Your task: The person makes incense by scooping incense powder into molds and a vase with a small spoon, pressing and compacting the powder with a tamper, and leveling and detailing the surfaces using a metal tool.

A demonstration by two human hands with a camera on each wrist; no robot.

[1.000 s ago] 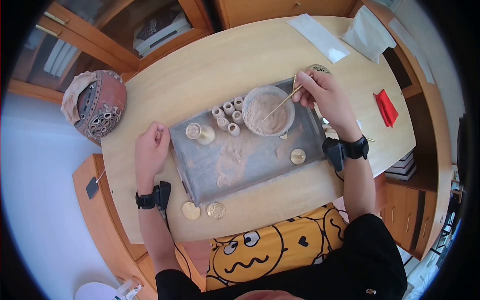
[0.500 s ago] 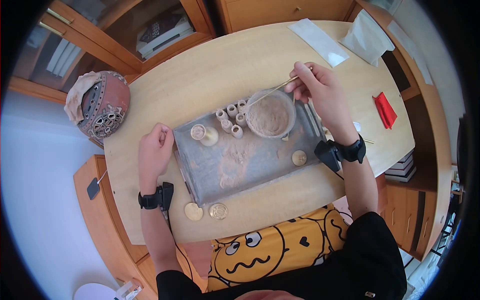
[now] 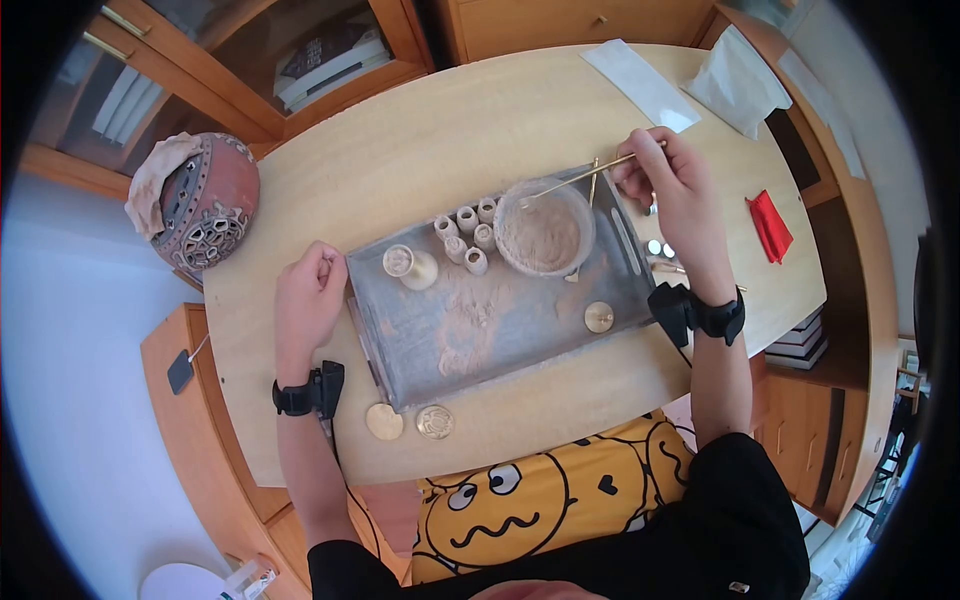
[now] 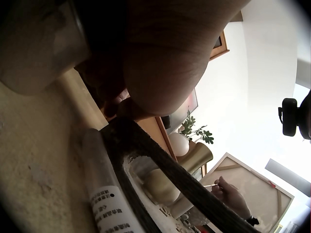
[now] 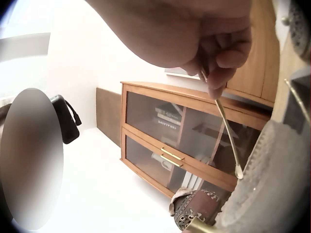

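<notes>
My right hand (image 3: 675,190) pinches a slim brass spoon (image 3: 580,178) by its handle, with the thumb on top. Its tip overlaps the far-left rim of a translucent bowl (image 3: 588,250) holding pinkish-beige powder (image 3: 545,232). In the right wrist view the little spoon end (image 5: 238,172) hangs beside the powder-dusted bowl wall (image 5: 257,179). My left hand (image 3: 308,300), fingers loosely curled around nothing visible, rests at the left corner of a grey tray (image 3: 420,350). Near it stands a brass vessel (image 3: 421,270) with a powder-filled mouth.
Several small powder-coated tubes (image 3: 455,248) stand left of the bowl. A round brass piece (image 3: 599,317) lies on the tray; two brass discs (image 3: 435,422) lie in front. A carved pot (image 3: 200,205) is at far left, a red pouch (image 3: 770,227) at right.
The spoon tip has come up out of the powder toward the bowl's far-left rim, and my right hand has moved a little right. My left hand stays by the tray corner.
</notes>
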